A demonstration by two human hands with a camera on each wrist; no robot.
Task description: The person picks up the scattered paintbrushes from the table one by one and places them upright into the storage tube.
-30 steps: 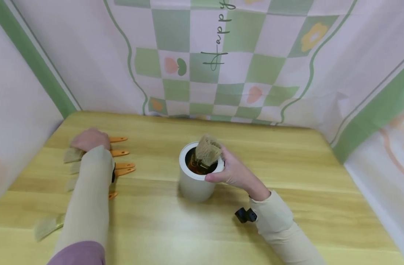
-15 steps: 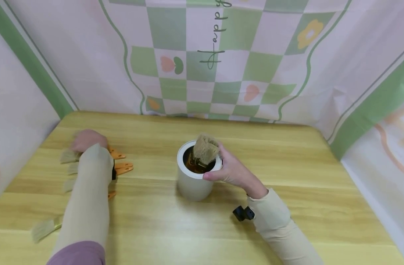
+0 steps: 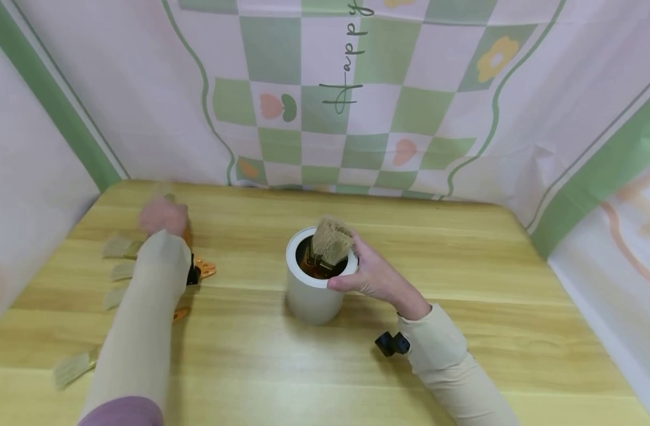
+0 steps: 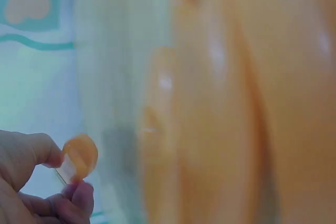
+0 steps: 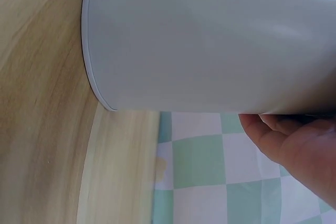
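At the far left of the table, my left hand (image 3: 164,216) pinches a paintbrush by its orange handle (image 4: 81,156); in the head view its blurred bristles point toward the back. Nearer me lies a row of paintbrushes, with pale bristles (image 3: 117,247) to the left and orange handles (image 3: 204,268) to the right, partly hidden by my left sleeve. My right hand (image 3: 371,269) grips the side and rim of a white cylindrical canister (image 3: 314,302) standing upright. Inside it stand brushes, bristles (image 3: 332,241) up. In the right wrist view, fingers curve against the canister's wall.
One more brush (image 3: 73,370) lies apart at the front left, its handle under the sleeve. A checked fabric curtain (image 3: 330,142) hangs along the table's back edge. A black strap-mounted camera (image 3: 392,343) sits at my right wrist.
My left hand has lifted a brush from the back of the row and moved slightly right and back, turning its bristles toward the back edge. My right hand stays on the canister.
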